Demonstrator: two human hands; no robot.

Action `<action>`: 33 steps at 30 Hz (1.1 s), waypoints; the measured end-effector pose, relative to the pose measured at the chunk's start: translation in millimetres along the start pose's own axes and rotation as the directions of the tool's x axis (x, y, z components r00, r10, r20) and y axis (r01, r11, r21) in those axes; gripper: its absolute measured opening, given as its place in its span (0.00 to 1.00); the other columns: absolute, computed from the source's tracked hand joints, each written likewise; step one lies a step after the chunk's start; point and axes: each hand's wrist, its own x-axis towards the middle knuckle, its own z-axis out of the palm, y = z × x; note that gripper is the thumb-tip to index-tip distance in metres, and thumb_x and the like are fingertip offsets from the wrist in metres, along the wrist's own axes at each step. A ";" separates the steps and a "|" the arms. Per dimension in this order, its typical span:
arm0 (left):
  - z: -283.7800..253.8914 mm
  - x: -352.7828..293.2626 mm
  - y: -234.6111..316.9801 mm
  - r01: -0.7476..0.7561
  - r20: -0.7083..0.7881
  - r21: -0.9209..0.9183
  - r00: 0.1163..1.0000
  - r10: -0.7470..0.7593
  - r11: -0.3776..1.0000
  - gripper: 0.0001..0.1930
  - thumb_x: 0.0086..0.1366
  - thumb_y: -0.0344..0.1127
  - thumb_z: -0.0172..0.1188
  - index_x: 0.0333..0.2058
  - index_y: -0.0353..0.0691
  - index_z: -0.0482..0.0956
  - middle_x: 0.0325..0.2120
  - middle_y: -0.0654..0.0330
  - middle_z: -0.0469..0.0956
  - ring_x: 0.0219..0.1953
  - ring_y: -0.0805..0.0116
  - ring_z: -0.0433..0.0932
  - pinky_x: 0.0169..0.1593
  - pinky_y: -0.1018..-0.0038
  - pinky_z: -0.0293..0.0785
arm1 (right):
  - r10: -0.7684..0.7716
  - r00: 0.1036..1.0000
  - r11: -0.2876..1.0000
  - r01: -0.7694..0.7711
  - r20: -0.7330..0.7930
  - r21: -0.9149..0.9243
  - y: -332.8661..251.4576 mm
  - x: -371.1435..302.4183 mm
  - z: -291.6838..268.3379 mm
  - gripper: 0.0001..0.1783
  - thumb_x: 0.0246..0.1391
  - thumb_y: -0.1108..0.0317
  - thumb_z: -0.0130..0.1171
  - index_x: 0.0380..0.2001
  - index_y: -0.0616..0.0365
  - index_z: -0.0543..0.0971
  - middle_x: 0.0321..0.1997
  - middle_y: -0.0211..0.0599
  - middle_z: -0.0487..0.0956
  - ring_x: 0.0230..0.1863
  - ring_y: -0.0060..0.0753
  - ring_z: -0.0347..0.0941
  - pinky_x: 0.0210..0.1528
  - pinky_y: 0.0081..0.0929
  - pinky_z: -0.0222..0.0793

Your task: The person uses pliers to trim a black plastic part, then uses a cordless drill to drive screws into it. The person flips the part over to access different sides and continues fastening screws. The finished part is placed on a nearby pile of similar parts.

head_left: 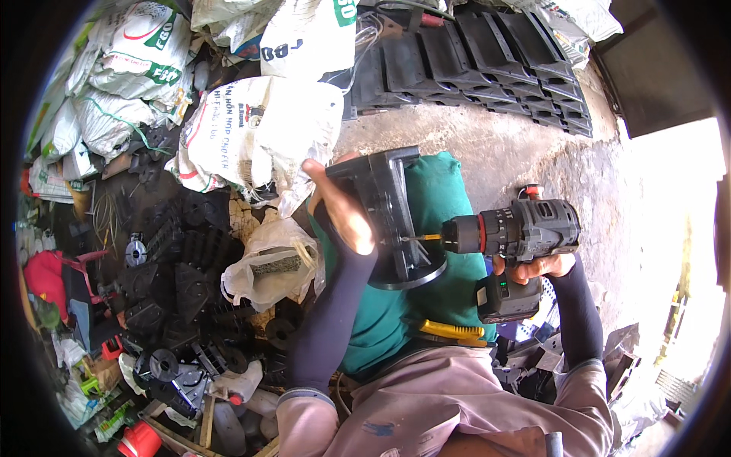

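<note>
My left hand (346, 209) grips the side of a black plastic bracket (386, 190) with a rounded lower end, holding it up over my green-covered leg (442, 190). In my right hand (544, 268) is a black cordless drill (525, 227), fingers wrapped round its handle. The drill points left, and its slim bit (426, 238) meets the bracket's inner side in this view; how deep it goes, I cannot tell. A battery (509, 297) with a small green light sits under the handle. On my lap lies a yellow-handled tool (453, 330).
Several stacked black plastic parts (472, 61) lie on the concrete floor (533, 160) ahead. White sacks (255, 137) stand at the far left. An open plastic bag (266, 266) with small pieces sits beside my left arm. Loose black parts (175, 297) and a red cup (139, 439) lie left.
</note>
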 end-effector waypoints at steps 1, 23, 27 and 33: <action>0.6 -2.3 0.2 -0.025 -0.016 0.063 1.000 0.026 0.998 0.43 0.65 0.71 0.35 0.36 0.28 0.77 0.29 0.56 0.79 0.31 0.69 0.75 0.43 0.75 0.71 | 0.046 0.999 0.999 -0.046 0.016 -0.013 1.1 -1.8 -1.9 0.30 0.46 0.58 0.64 0.47 0.69 0.70 0.34 0.43 0.77 0.19 0.22 0.66 0.19 0.18 0.65; 4.2 -13.3 6.0 -0.004 0.072 0.086 0.997 -0.003 0.996 0.37 0.71 0.63 0.32 0.38 0.28 0.73 0.27 0.57 0.76 0.30 0.72 0.74 0.39 0.79 0.71 | -0.015 0.997 1.000 0.016 -0.070 0.018 5.3 -10.2 -4.0 0.22 0.39 0.69 0.68 0.41 0.59 0.78 0.34 0.34 0.81 0.26 0.23 0.74 0.26 0.22 0.71; -0.9 -6.8 -11.3 -0.335 0.078 0.307 0.942 0.328 0.891 0.37 0.71 0.63 0.30 0.39 0.28 0.72 0.27 0.56 0.76 0.31 0.72 0.74 0.40 0.79 0.72 | -0.010 0.998 1.000 0.010 -0.057 -0.003 4.7 -6.4 -6.0 0.21 0.39 0.70 0.68 0.41 0.61 0.78 0.34 0.35 0.81 0.27 0.23 0.74 0.26 0.22 0.71; -7.2 -11.8 -17.9 -0.371 0.179 0.307 0.927 0.330 0.876 0.34 0.73 0.60 0.30 0.44 0.29 0.70 0.31 0.56 0.76 0.34 0.69 0.75 0.44 0.76 0.71 | 0.258 0.966 0.895 -0.251 0.030 0.368 20.3 -17.9 -21.2 0.20 0.42 0.68 0.67 0.41 0.61 0.76 0.32 0.34 0.77 0.27 0.22 0.71 0.25 0.20 0.66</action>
